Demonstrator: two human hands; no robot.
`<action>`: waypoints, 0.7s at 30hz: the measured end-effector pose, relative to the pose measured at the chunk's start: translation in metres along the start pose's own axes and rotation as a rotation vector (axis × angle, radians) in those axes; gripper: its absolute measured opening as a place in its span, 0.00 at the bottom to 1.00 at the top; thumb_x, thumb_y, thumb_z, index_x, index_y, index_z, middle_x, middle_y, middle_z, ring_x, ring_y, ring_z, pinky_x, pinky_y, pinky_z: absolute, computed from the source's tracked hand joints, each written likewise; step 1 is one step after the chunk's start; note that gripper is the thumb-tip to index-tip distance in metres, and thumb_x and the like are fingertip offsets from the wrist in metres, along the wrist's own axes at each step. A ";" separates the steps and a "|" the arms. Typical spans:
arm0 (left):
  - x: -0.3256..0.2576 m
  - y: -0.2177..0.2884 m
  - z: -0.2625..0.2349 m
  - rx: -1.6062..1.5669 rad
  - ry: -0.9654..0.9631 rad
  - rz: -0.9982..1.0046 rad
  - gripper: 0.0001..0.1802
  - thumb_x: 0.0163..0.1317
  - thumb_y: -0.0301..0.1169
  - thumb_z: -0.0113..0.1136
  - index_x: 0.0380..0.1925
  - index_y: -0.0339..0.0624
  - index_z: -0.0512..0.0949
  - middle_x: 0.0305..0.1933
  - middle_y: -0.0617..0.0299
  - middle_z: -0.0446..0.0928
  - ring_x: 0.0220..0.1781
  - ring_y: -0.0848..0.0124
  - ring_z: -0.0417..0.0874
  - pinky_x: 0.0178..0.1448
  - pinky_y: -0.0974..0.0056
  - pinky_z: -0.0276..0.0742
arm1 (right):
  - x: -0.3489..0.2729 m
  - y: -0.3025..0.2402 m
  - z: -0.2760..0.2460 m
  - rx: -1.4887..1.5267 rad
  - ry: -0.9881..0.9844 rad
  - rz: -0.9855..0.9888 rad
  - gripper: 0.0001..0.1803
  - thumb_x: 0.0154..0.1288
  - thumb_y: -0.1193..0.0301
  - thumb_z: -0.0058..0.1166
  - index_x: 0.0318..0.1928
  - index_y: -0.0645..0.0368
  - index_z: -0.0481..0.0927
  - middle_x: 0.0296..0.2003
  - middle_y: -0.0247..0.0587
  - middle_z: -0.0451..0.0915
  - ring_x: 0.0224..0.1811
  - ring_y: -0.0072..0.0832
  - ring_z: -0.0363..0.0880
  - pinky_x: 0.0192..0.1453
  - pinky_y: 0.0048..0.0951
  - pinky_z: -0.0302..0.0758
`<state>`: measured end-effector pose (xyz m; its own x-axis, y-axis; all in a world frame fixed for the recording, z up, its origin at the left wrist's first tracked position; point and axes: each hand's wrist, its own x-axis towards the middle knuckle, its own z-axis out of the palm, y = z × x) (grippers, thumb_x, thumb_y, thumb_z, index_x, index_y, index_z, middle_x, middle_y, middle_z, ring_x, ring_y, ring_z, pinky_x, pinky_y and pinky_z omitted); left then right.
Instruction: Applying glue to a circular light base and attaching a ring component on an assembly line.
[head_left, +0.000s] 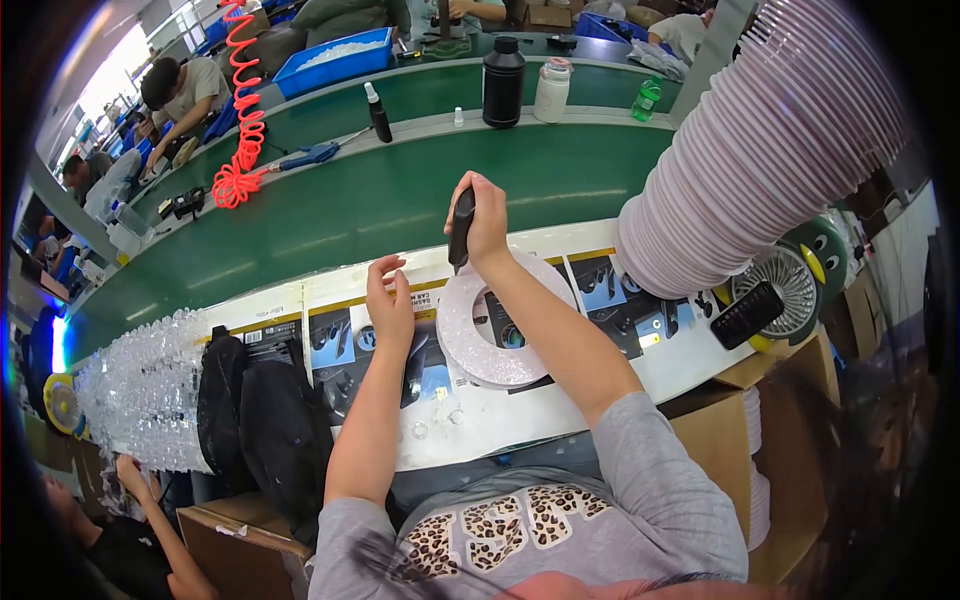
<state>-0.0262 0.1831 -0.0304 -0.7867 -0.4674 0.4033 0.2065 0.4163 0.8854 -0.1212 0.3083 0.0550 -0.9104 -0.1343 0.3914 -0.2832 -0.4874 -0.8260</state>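
A black squeeze bottle (461, 230) is gripped in my right hand (488, 215), its narrow tip pointing down at the upper left rim of a white speckled ring (505, 368). Whether the tip touches the ring cannot be made out. The ring lies on the white worktop, over printed cardboard (340, 350), and my right forearm crosses its right side. Just left of the ring my left hand (390, 303) hovers with fingers apart, holding nothing. Two small transparent pieces (420, 430) lie on the worktop near my body.
A tall leaning stack of white rings (740, 180) and a fan (783, 290) stand right. Leftward are black cloth bundles (280, 420) and piled transparent parts (140, 390). Beyond the green belt (400, 200) stand a black bottle (503, 85) and a white bottle (552, 92). Co-workers sit nearby.
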 end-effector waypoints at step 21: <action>-0.013 0.058 -0.015 0.121 -0.266 0.230 0.06 0.61 0.25 0.52 0.36 0.35 0.76 0.36 0.54 0.79 0.41 0.64 0.79 0.51 0.64 0.71 | -0.024 -0.048 -0.110 0.880 0.571 0.315 0.21 0.68 0.53 0.39 0.46 0.57 0.74 0.47 0.43 0.76 0.51 0.40 0.74 0.61 0.47 0.67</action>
<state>0.0052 0.2015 0.0193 -0.8549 -0.1382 0.5000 0.3378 0.5831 0.7388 -0.1193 0.4296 0.0409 -0.9742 -0.0520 -0.2195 0.0946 -0.9775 -0.1885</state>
